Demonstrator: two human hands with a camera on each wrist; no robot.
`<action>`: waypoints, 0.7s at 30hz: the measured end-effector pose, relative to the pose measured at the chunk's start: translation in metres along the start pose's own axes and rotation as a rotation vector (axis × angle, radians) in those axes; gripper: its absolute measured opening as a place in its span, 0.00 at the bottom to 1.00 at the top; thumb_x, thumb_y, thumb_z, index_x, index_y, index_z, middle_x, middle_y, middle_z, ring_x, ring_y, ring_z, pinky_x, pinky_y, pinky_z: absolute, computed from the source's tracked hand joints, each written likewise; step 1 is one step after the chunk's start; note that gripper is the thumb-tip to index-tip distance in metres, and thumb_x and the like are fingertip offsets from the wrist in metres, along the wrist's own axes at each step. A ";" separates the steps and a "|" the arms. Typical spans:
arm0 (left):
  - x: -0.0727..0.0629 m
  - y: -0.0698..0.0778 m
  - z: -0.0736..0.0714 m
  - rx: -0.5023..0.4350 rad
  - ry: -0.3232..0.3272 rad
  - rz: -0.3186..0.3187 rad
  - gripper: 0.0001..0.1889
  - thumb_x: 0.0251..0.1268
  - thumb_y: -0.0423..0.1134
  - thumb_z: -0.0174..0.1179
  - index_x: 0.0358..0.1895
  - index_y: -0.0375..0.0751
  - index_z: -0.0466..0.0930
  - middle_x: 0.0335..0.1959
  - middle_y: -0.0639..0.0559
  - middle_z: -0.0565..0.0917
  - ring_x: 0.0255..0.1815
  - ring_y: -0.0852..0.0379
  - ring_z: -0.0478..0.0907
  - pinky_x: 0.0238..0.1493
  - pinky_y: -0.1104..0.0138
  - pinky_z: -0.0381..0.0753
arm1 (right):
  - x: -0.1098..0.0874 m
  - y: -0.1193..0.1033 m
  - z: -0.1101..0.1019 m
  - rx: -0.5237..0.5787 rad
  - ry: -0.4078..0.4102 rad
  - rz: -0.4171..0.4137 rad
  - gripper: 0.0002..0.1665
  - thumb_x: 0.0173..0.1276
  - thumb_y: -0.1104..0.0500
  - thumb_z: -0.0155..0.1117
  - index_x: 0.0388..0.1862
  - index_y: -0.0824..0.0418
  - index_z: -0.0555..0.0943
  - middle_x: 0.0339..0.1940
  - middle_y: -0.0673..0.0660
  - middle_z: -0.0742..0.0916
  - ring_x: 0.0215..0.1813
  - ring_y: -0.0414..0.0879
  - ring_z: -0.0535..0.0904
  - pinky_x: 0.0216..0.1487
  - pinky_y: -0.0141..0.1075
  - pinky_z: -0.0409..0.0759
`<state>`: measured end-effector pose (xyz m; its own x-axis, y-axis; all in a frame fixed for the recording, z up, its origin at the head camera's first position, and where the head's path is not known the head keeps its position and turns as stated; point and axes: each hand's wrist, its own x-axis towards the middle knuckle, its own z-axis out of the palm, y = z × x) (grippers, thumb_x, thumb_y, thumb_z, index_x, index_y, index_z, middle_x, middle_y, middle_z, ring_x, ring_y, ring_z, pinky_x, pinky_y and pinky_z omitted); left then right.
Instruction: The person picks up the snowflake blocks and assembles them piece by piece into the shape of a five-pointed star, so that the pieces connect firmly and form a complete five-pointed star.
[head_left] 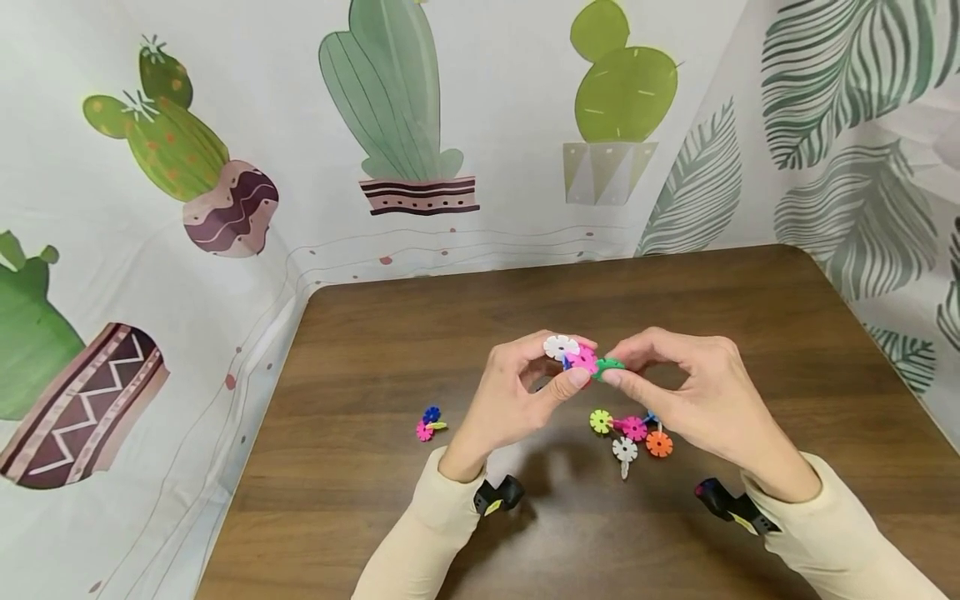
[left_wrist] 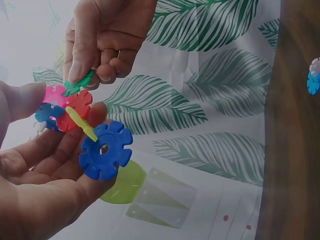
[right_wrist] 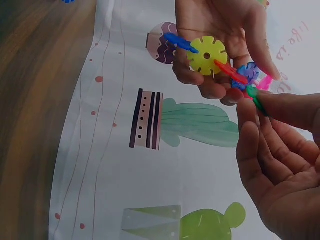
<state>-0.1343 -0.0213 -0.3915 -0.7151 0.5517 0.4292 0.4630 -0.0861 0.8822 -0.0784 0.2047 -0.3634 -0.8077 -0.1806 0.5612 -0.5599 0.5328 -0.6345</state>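
Above the table, my left hand [head_left: 510, 396] grips a chain of joined snowflake discs between thumb and fingers. A white disc [head_left: 558, 340] and a pink disc [head_left: 587, 356] show at its top. In the left wrist view, a red disc [left_wrist: 75, 115], a yellow disc seen edge-on [left_wrist: 80, 122] and a large blue disc [left_wrist: 117, 155] stretch out over the fingers. My right hand [head_left: 697, 396] pinches a green disc [head_left: 610, 365] between thumb and forefinger, right at the pink disc's edge. Fingertips partly hide the green disc [right_wrist: 256, 100] in the right wrist view.
Below the right hand, a joined cluster lies on the brown table [head_left: 360, 333], with a lime disc [head_left: 601, 415], an orange disc [head_left: 659, 437] and a white disc [head_left: 624, 444]. Farther left sits a smaller group with a blue disc [head_left: 431, 410]. Cactus-print cloth [head_left: 510, 108] hangs behind.
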 end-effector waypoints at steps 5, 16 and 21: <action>-0.002 -0.007 0.005 0.004 -0.006 0.023 0.12 0.71 0.28 0.68 0.55 0.32 0.87 0.50 0.38 0.91 0.44 0.61 0.87 0.46 0.56 0.94 | -0.003 0.001 -0.001 0.002 -0.022 0.053 0.23 0.53 0.68 0.87 0.37 0.41 0.90 0.29 0.34 0.90 0.29 0.27 0.83 0.30 0.22 0.79; 0.003 -0.013 0.015 0.061 0.003 0.050 0.12 0.72 0.29 0.68 0.55 0.32 0.88 0.48 0.39 0.92 0.44 0.63 0.88 0.47 0.64 0.93 | -0.004 0.005 -0.005 0.082 -0.017 0.080 0.21 0.50 0.73 0.86 0.38 0.50 0.93 0.33 0.45 0.94 0.31 0.29 0.89 0.35 0.24 0.88; 0.006 -0.012 0.013 0.036 0.025 0.031 0.13 0.72 0.29 0.68 0.56 0.33 0.87 0.51 0.38 0.91 0.45 0.62 0.89 0.52 0.62 0.93 | -0.005 0.006 -0.005 0.068 0.006 0.109 0.23 0.53 0.71 0.86 0.43 0.48 0.92 0.34 0.44 0.94 0.31 0.30 0.88 0.33 0.22 0.84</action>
<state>-0.1370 -0.0062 -0.4022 -0.7129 0.5286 0.4609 0.5033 -0.0720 0.8611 -0.0768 0.2133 -0.3669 -0.8637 -0.1194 0.4896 -0.4799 0.4919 -0.7265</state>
